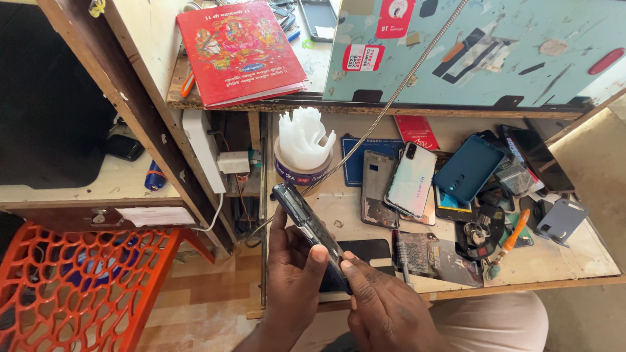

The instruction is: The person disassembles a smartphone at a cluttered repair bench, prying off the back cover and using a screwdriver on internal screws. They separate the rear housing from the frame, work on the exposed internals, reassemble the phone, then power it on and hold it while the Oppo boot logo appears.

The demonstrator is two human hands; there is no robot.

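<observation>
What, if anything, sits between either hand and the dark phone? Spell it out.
Nothing visible does. The left hand grips the dark phone from below, thumb on its edge, and the right hand touches its lower end. The white phone lies apart on the bench.

— What are the person's hands doing?
— The left hand point(293, 274) and right hand point(385, 306) both grip a dark phone frame point(312, 228), tilted edge-up over the workbench point(561, 261).
— And around it?
— A white-backed phone point(411, 179) lies near a teal phone case point(468, 169). A red booklet point(238, 49) rests on the shelf above, and an orange plastic chair point(78, 287) stands at the left.
</observation>
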